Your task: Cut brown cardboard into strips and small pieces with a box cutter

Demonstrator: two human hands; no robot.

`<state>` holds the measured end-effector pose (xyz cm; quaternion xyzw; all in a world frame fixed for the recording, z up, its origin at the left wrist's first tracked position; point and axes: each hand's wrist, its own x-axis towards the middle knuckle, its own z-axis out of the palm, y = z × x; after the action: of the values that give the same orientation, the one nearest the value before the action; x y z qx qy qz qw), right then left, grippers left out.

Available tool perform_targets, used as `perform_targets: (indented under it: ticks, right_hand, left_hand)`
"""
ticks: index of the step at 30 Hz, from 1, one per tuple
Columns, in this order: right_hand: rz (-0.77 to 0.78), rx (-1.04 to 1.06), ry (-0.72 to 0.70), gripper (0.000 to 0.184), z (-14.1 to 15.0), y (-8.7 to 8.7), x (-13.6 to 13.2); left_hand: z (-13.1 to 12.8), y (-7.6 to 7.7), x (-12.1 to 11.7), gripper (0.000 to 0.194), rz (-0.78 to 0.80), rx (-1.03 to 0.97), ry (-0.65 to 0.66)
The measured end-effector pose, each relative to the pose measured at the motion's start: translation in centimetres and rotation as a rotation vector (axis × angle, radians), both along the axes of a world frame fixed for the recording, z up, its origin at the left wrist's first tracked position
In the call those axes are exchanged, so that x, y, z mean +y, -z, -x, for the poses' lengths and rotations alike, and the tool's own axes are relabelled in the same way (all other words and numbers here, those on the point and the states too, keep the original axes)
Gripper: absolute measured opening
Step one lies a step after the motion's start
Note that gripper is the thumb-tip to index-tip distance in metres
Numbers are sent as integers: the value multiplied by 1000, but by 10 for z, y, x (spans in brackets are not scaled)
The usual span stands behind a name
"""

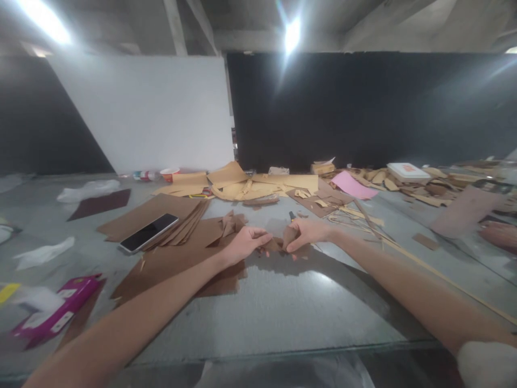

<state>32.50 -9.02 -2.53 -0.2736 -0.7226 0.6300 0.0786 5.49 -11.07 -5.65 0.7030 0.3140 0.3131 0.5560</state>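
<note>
Both hands meet over the middle of the table around a small folded piece of brown paper (276,244). My left hand (246,242) pinches its left end between thumb and fingers. At the other end, my right hand (309,233) is closed on the same piece, a flap of which rises by the thumb. A small dark, pen-like tip (292,216) shows just behind the right hand; whether it is held cannot be made out. Brown paper sheets (173,267) lie under and left of my left forearm, with crumpled brown pieces (231,223) near the left wrist.
A phone (149,233) rests on stacked brown sheets (161,207). A magenta packet (60,310) lies at the left. Tan scraps (242,186), a pink sheet (354,185) and a white box (409,172) line the back. Long thin strips (436,265) cross the right side.
</note>
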Motion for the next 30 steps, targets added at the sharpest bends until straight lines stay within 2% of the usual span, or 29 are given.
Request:
perform_targets:
  ticks: [10, 17, 21, 24, 26, 28, 29, 30]
  right_hand:
    - [-216, -53, 177, 39, -2, -5, 7]
    - [-268, -107, 256, 42, -7, -8, 8]
    - [-560, -189, 445, 32, -24, -8, 25]
    - [-726, -373, 597, 23, -40, -5, 38]
    - [-917, -531, 771, 31, -47, -2, 39]
    - [-1201, -565, 1004, 50, -45, 1, 30]
    - [-1316, -526, 1053, 55, -41, 2, 23]
    - [-1387, -449, 1019, 56, -34, 2, 14]
  left_hand:
    - [-7, 9, 5, 59, -82, -106, -204]
    - [-2, 11, 13, 57, -115, -109, -339]
    - [-4, 9, 9, 53, -124, -165, -314]
    - [-7, 8, 3, 49, -155, -174, -280]
    - [-8, 8, 0, 47, -177, -175, -273]
    - [-9, 8, -1, 44, -193, -179, -276]
    - [-9, 8, -2, 43, -197, -184, -283]
    - [-9, 8, -2, 42, -199, -187, -291]
